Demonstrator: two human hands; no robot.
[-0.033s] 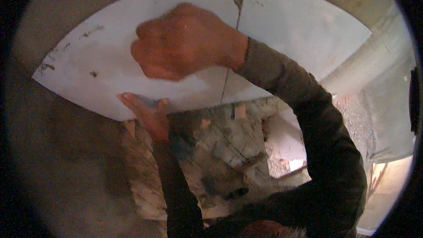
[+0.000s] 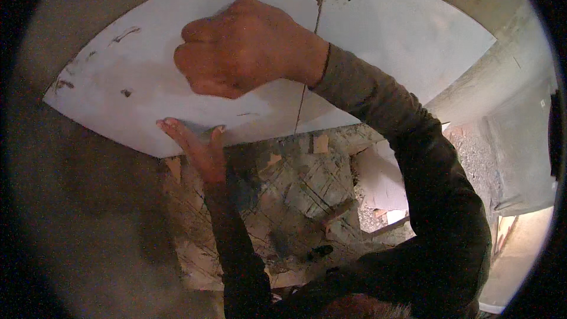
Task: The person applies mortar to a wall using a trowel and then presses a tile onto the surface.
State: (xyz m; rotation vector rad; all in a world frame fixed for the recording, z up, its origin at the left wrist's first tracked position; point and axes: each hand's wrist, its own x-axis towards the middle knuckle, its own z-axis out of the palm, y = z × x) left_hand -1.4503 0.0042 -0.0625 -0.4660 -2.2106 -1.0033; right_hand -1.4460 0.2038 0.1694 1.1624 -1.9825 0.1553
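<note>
A large white tile (image 2: 142, 74) spotted with grey mortar smears spreads in front of me, its edges bowed by the lens. A thin dark joint (image 2: 302, 97) parts it from a second white tile (image 2: 401, 29) on the right. My right hand (image 2: 245, 50) is closed in a fist before the left tile, back of the hand toward me. No tool sticks out of it, and whether the fist touches the tile I cannot tell. My left hand (image 2: 201, 150) lies at the lower edge of the same tile, thumb and fingers spread, fingertips against its face.
Below the tiles is a rough grey surface (image 2: 313, 192) scored with crossing lines, with small tan pieces (image 2: 321, 143) along the tiles' lower edge. A dark small object (image 2: 321, 252) lies lower down. On the right are gravelly ground (image 2: 472, 153) and a grey sheet (image 2: 522, 153).
The tiles and both hands sit slightly higher in the picture now. My right fist was blurred before and is sharper now. My left hand stays at the tile's lower edge.
</note>
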